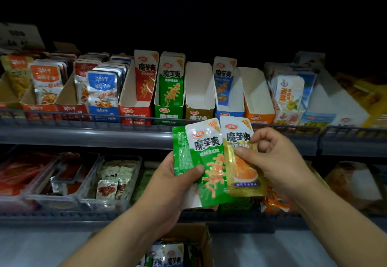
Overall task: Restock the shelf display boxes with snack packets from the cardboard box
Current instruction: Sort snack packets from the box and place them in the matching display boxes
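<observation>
My left hand (167,185) grips two green snack packets (209,162) fanned out in front of the shelf rail. My right hand (272,162) pinches a gold packet (240,174) that overlaps them on the right. On the upper shelf stand the display boxes: a red one (134,112), a green one (169,114) with green packets, a brown one (199,112) with nothing visible inside, a blue one (228,114) with one packet, and an orange one (259,116) that looks bare. The cardboard box (201,241) sits below between my forearms, with several packets in it.
More snack boxes (62,99) fill the upper shelf to the left and white boxes (293,99) stand to the right. A wire rail (83,118) runs along the shelf front. Clear plastic trays (94,183) of snacks lie on the lower shelf.
</observation>
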A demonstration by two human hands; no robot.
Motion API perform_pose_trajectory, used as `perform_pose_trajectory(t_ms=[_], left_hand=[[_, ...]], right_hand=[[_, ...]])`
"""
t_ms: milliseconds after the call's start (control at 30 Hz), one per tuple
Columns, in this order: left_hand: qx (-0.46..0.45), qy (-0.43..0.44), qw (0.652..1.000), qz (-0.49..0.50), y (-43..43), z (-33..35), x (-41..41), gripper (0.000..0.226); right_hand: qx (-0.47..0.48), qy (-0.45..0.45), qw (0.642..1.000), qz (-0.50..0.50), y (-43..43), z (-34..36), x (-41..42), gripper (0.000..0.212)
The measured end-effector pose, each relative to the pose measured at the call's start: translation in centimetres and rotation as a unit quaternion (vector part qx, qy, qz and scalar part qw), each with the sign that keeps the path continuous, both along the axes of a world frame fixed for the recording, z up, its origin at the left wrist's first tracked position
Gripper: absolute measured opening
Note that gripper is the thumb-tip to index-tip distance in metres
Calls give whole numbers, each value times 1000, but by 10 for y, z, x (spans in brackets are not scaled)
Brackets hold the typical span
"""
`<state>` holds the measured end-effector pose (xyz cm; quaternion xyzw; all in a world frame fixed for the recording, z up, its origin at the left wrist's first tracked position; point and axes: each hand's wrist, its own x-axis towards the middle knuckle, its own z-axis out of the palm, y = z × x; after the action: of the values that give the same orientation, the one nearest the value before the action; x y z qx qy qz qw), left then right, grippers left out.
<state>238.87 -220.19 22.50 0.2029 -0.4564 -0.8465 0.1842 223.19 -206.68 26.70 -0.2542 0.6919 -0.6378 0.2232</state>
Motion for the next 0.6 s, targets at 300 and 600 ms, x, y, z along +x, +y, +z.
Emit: perform_pose_trajectory(t_ms=[300, 600], left_hand=[[24, -21, 999, 15, 12, -3, -10, 24], [-77, -92, 992, -33, -17, -3, 9, 29]], right_hand=[[-16, -109, 994, 13, -8, -11, 8, 38], [-21, -289, 957, 25, -7, 3, -9, 48]])
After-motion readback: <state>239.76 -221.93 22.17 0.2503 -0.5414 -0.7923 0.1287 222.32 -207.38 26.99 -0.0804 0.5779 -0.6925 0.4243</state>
